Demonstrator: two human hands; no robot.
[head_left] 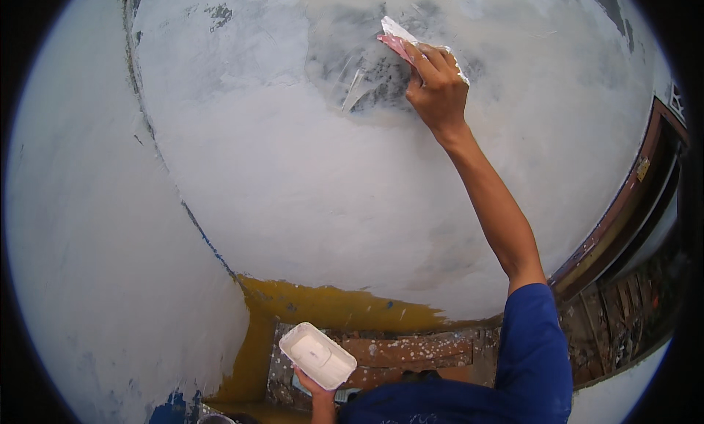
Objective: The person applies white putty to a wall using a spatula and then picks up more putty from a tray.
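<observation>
High up in front of me, my right hand (440, 94) is closed around a flat putty scraper (397, 45) with a pinkish-red part. White putty covers its edge and the fingers holding it. The scraper is against the wall (293, 196), over a dark grey patch with a fresh white smear (354, 89) just to its lower left. Low down near my body, my left hand (312, 384) grips a shallow white rectangular tray (343, 358) from below. Pale putty lies inside the tray. Most of the left-hand fingers are hidden under it.
A second whitish wall (110, 226) meets the first at a cracked corner on the left. Unpainted mustard-yellow wall (345, 306) shows along the bottom. Paint-spattered boards (411, 351) lie below. A brown wooden frame (623, 196) stands at the right.
</observation>
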